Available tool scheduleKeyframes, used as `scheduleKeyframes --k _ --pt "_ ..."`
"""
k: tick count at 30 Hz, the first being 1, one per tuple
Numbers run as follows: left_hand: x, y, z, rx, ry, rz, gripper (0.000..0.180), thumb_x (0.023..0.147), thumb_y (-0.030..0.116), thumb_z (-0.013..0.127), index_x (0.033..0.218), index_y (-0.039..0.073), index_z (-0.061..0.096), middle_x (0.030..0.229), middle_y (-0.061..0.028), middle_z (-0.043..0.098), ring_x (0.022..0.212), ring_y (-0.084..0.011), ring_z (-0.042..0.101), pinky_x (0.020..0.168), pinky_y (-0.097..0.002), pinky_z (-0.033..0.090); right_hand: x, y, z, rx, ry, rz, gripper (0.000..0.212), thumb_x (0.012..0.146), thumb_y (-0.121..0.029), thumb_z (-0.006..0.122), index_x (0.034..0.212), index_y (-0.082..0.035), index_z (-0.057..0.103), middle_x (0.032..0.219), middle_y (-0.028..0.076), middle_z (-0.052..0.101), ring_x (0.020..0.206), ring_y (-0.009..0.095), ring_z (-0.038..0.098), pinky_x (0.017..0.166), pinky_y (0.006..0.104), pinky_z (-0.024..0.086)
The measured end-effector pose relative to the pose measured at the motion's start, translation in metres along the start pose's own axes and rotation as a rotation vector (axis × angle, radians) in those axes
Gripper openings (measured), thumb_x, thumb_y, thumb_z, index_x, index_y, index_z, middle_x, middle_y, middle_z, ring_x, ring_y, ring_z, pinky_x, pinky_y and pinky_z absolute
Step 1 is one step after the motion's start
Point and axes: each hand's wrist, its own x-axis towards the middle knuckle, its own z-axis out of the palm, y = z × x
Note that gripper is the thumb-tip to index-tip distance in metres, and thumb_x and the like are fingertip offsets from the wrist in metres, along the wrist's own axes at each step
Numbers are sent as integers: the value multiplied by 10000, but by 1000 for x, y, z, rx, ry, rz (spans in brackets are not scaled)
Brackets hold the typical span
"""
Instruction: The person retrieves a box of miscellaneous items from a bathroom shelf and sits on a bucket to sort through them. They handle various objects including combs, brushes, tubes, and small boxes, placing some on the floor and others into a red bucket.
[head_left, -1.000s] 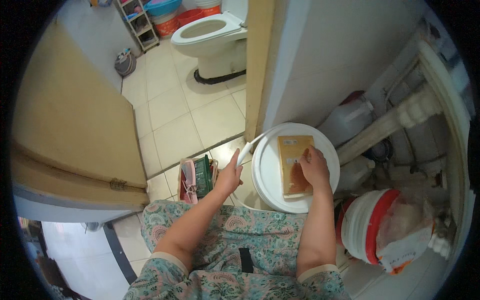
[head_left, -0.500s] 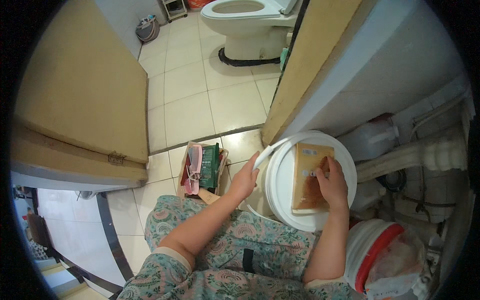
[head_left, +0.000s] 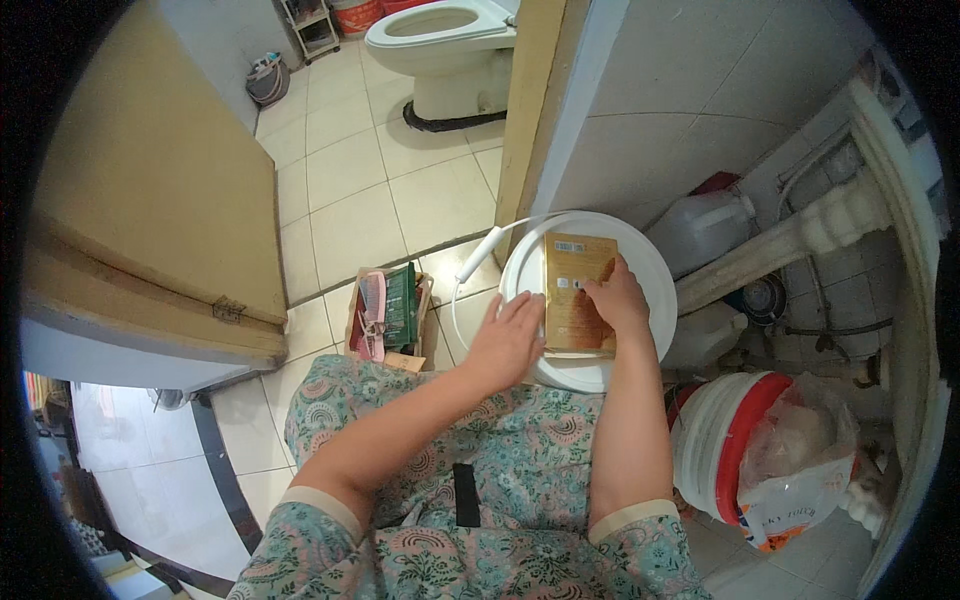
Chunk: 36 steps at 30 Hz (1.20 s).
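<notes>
Pressing flat, both hands (head_left: 508,338) (head_left: 617,298) touch the gold packet (head_left: 574,290) on the bucket lid (head_left: 650,275).

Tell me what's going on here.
A person sits over a white bucket lid with a flat tan packet lying on it. The right hand rests on the packet, fingers pressing its face; the left hand lies flat at the packet's left edge. A small open box stands on the tiled floor beside the bucket.

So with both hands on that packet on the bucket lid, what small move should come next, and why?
Probably pinch and lift the packet's top edge. The brown packet lies flat on the white lid, the right hand over it and the left hand steadying its edge.
</notes>
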Motion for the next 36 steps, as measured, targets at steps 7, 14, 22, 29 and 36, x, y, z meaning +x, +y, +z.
scheduleKeyframes --k 7,14,22,29,36 --pt "10 10 5 -822 157 -272 677 850 245 567 1365 -21 216 1378 -172 337 1238 -264 381 1021 -383 295 5 26 9 366 48 54 715 753 -361 647 1319 -41 351 1195 185 505 1102 298 510 899 396 427" --pt "-13 -24 -95 -1236 7 -317 547 802 88 539 1323 42 381 1253 -66 489 1078 -143 484 926 -304 392 -46 -6 0 733 167 -69 647 794 -314 640 1291 9 381 1052 143 575 1018 234 548 850 335 436" --pt "-37 -44 -144 -1494 87 -356 655 789 153 597 1365 50 301 1305 -145 440 1181 -209 439 975 -340 378 -48 -29 8 719 -333 -148 453 896 -370 520 1161 -3 509 993 62 588 862 135 568 716 284 468" --pt "-47 -51 -141 -1626 51 -351 616 818 177 623 1355 88 336 1178 -89 523 1028 -152 537 901 -303 443 -25 -31 56 1084 -647 123 488 918 -494 388 1120 -76 540 989 28 590 811 118 573 673 270 477" --pt "-41 -47 -142 -1607 250 -379 514 872 203 560 1325 71 358 1093 -73 545 971 -142 544 867 -323 451 -31 -58 71 1102 -817 149 468 938 -483 325 1151 -115 520 1012 18 590 839 123 576 691 277 485"
